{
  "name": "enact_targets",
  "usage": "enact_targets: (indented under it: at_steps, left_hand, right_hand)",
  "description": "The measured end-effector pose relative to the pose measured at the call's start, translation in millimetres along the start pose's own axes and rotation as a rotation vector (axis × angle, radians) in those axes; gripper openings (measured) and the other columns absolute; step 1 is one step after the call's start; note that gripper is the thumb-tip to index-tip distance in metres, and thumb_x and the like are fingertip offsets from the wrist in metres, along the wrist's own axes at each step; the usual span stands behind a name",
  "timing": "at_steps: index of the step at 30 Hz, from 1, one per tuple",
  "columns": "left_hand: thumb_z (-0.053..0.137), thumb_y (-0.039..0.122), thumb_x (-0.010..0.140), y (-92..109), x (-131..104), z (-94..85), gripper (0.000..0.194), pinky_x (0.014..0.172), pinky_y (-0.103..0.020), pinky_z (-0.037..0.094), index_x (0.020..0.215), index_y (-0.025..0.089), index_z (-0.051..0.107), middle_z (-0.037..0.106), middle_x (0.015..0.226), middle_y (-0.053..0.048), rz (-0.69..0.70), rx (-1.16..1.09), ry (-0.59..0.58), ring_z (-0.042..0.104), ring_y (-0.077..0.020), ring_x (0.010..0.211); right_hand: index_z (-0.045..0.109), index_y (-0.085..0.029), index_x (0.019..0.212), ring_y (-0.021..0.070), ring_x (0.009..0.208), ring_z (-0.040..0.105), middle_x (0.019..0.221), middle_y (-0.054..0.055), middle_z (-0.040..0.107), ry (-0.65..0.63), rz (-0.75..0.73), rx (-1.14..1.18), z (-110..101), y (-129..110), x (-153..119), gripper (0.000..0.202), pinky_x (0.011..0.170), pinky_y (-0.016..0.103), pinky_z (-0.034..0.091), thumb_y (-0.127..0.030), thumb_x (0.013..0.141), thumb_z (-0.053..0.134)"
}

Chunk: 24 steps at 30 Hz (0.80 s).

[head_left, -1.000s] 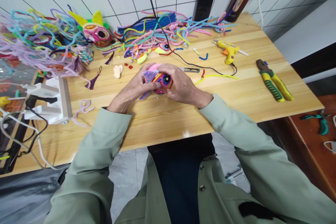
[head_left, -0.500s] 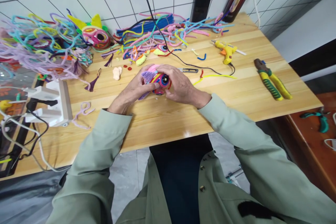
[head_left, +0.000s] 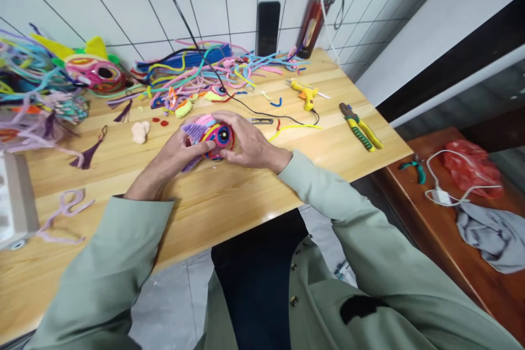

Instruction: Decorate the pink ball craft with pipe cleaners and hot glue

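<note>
Both hands hold a small colourful pipe-cleaner figure (head_left: 215,135) just above the wooden table (head_left: 229,197). It has a round spiral face of red, blue and pink with a black centre, and a purple fringe on its left side. My left hand (head_left: 174,153) cups it from the left, thumb pressed on the face. Its right side and top are gripped by my right hand (head_left: 246,142).
A pile of loose pipe cleaners (head_left: 205,74) and a finished yellow-eared figure (head_left: 92,68) lie at the back. A yellow glue gun (head_left: 305,95), yellow-green pliers (head_left: 361,128) and a small metal clip (head_left: 260,120) lie right of my hands. A power strip (head_left: 14,202) sits at left.
The view has swung to the right and pulled back, showing the brown side bench. Both hands keep the same grip on the figure, which stays in place on the table.
</note>
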State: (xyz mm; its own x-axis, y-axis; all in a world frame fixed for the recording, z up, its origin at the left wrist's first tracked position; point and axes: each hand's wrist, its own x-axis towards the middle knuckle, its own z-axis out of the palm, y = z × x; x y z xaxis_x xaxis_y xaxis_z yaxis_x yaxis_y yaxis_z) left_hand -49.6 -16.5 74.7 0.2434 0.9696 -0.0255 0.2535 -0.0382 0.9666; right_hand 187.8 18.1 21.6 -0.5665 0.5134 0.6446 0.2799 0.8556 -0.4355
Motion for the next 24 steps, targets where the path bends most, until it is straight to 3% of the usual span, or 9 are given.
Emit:
enact_targets:
  at_steps: [2, 4, 7, 9, 11, 13, 15, 19, 24]
  left_hand:
    - [0.097, 0.061, 0.078, 0, 0, 1.8, 0.086, 0.131, -0.056, 0.051, 0.149, 0.022, 0.068, 0.075, 0.155, -0.012, -0.008, 0.008, 0.024, 0.068, -0.0408, 0.145]
    - [0.098, 0.063, 0.077, -1, 1, 3.4, 0.087, 0.128, -0.055, 0.053, 0.148, 0.022, 0.069, 0.076, 0.152, -0.012, -0.014, -0.005, 0.042, 0.069, -0.0394, 0.141]
    - [0.098, 0.067, 0.075, -7, 3, 4.6, 0.088, 0.121, -0.056, 0.056, 0.143, 0.019, 0.072, 0.079, 0.140, -0.012, -0.022, -0.003, 0.083, 0.071, -0.0374, 0.129]
    - [0.099, 0.068, 0.071, -12, 5, 5.1, 0.090, 0.119, -0.057, 0.057, 0.140, 0.018, 0.072, 0.081, 0.133, -0.012, -0.029, -0.007, 0.096, 0.072, -0.0363, 0.121]
    - [0.100, 0.067, 0.069, -15, 6, 6.4, 0.089, 0.118, -0.056, 0.059, 0.138, 0.019, 0.072, 0.081, 0.130, -0.011, -0.017, -0.034, 0.094, 0.075, -0.0361, 0.120]
    - [0.101, 0.065, 0.069, -16, 7, 8.7, 0.086, 0.118, -0.054, 0.061, 0.137, 0.021, 0.071, 0.082, 0.131, -0.010, 0.004, -0.060, 0.094, 0.076, -0.0366, 0.124]
    - [0.100, 0.065, 0.069, -16, 7, 11.6, 0.083, 0.118, -0.054, 0.063, 0.134, 0.022, 0.071, 0.082, 0.131, -0.010, 0.016, -0.066, 0.121, 0.077, -0.0375, 0.126]
    - [0.097, 0.064, 0.070, -18, 7, 17.0, 0.082, 0.123, -0.057, 0.060, 0.135, 0.022, 0.069, 0.081, 0.133, -0.011, 0.038, -0.081, 0.164, 0.076, -0.0389, 0.131]
    - [0.098, 0.061, 0.071, -22, 9, 20.2, 0.076, 0.124, -0.061, 0.060, 0.130, 0.023, 0.067, 0.080, 0.132, -0.012, 0.061, -0.107, 0.178, 0.076, -0.0397, 0.130]
  right_hand:
    - [0.049, -0.023, 0.167, 0.0354, 0.164, 0.059, 0.171, 0.021, 0.064, 0.084, 0.071, -0.027, -8, 7, 2, 0.067, 0.139, 0.062, 0.051, -0.054, 0.112, 0.069]
    - [0.057, -0.024, 0.160, 0.0340, 0.159, 0.064, 0.165, 0.018, 0.069, 0.190, 0.215, -0.089, -26, 21, 5, 0.056, 0.137, 0.061, 0.053, -0.058, 0.116, 0.063]
    - [0.067, -0.024, 0.147, 0.0314, 0.141, 0.074, 0.146, 0.014, 0.079, 0.337, 0.518, -0.253, -74, 47, 4, 0.042, 0.128, 0.057, 0.058, -0.054, 0.119, 0.057]
    - [0.072, -0.020, 0.139, 0.0316, 0.135, 0.076, 0.139, 0.014, 0.082, 0.376, 0.798, -0.429, -113, 60, -2, 0.038, 0.126, 0.055, 0.058, -0.048, 0.118, 0.058]
    - [0.076, -0.016, 0.134, 0.0348, 0.137, 0.077, 0.138, 0.019, 0.084, 0.308, 1.140, -0.582, -147, 68, -12, 0.041, 0.124, 0.052, 0.058, -0.049, 0.116, 0.059]
    - [0.074, -0.014, 0.141, 0.0368, 0.145, 0.074, 0.149, 0.024, 0.081, 0.158, 1.407, -0.659, -168, 72, -22, 0.049, 0.122, 0.047, 0.057, -0.054, 0.114, 0.064]
    - [0.074, -0.009, 0.143, 0.0401, 0.147, 0.074, 0.152, 0.033, 0.078, 0.097, 1.493, -0.670, -174, 76, -27, 0.057, 0.119, 0.046, 0.058, -0.056, 0.112, 0.070]
    - [0.069, -0.003, 0.150, 0.0420, 0.150, 0.072, 0.157, 0.039, 0.072, 0.058, 1.515, -0.677, -166, 89, -24, 0.070, 0.121, 0.048, 0.056, -0.060, 0.110, 0.071]
    - [0.072, -0.001, 0.141, 0.0447, 0.143, 0.075, 0.149, 0.044, 0.074, 0.014, 1.466, -0.698, -165, 94, -16, 0.049, 0.115, 0.053, 0.060, -0.040, 0.113, 0.064]
